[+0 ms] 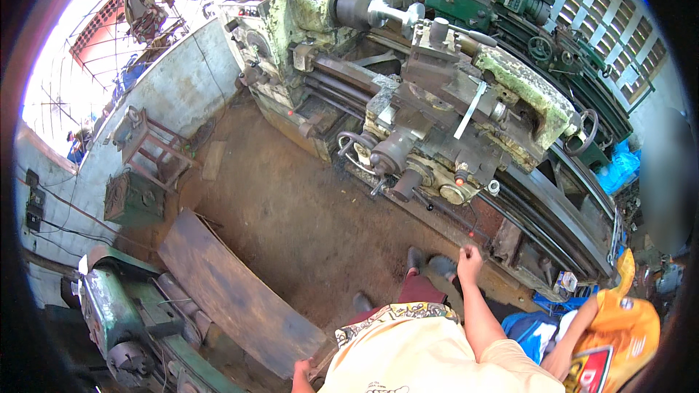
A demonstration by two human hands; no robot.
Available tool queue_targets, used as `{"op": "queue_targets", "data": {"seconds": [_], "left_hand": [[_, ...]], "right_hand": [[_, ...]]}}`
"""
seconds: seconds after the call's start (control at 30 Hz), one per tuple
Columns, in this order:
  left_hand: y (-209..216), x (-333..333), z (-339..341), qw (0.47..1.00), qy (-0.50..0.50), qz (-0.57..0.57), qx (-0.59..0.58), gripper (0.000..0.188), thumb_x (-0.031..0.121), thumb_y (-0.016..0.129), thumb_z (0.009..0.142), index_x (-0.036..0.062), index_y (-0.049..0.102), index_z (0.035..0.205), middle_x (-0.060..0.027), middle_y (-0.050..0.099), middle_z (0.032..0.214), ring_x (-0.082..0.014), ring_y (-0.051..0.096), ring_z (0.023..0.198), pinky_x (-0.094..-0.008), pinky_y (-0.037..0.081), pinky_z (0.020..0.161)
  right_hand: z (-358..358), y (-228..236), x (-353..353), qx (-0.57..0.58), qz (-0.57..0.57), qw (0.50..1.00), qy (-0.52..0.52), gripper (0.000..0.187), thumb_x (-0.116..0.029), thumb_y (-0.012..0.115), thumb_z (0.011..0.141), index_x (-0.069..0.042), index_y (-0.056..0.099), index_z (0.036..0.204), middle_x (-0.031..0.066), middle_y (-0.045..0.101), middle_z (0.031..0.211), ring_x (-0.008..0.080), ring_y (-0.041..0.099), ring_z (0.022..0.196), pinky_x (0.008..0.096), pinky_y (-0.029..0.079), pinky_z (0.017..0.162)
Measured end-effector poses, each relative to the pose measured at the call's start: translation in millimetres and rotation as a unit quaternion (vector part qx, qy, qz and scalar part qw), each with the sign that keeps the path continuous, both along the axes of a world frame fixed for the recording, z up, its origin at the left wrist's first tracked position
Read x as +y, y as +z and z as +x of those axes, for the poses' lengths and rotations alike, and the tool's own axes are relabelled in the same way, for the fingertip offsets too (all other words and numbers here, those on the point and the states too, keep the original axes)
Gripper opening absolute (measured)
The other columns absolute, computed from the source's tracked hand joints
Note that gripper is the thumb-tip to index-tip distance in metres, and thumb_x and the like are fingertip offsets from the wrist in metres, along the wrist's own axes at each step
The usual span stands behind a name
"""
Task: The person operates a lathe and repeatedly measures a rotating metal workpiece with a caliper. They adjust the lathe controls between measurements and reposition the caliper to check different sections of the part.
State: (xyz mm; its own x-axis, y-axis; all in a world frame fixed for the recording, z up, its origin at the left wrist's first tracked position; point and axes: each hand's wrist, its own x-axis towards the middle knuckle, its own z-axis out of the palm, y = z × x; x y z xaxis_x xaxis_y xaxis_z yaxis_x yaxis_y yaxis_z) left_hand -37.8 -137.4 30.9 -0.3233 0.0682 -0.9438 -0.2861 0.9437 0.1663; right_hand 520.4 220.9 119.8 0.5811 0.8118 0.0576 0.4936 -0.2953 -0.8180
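Note:
My right hand [470, 255] is raised in front of the lathe, its fingers curled closed. Whatever may be inside them is too small to make out. Just beyond it is a red-knobbed lever on the large worn lathe [429, 94], which has cream and green paint. A steel workpiece [393, 13] sticks out from its chuck [357, 4]. Low in the picture, my left hand [301, 370] is beside the near end of a long brown board [233, 287]. Its fingers are partly hidden, and I cannot tell whether it touches the board.
A green machine [116, 306] stands at the lower left. Near the wall are a green metal box [133, 196] and a small stand [149, 145]. Another green lathe [466, 4] is behind. At the right, a person in an orange top [619, 327] is close to me.

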Motion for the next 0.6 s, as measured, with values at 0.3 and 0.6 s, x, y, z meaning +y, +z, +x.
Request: {"op": "queue_targets", "data": {"seconds": [0.3,0.6], "left_hand": [[5.3,92.4,90.5,0.999,-0.026,0.037,0.030,0.024,0.017,0.068,0.096,-0.0025,0.063,0.109,-0.0130,0.069,0.085,-0.0257,0.066,0.058,-0.0400,0.050,0.046],[-4.3,281.0,218.1,0.979,-0.109,0.161,0.068,0.042,0.020,0.071,0.094,-0.0076,0.063,0.125,-0.0166,0.074,0.101,-0.0227,0.071,0.079,-0.0357,0.056,0.065]], "right_hand": [[25.1,183.5,180.3,-0.051,0.258,0.962,0.078,0.016,-0.001,0.068,0.090,0.002,0.069,0.106,0.0103,0.068,0.088,0.0192,0.067,0.076,0.0306,0.054,0.071],[202.0,221.1,231.3,0.044,0.265,0.963,-0.020,0.013,-0.005,0.067,0.095,0.002,0.068,0.106,0.0033,0.066,0.089,0.0096,0.058,0.077,0.0258,0.049,0.071]]}}
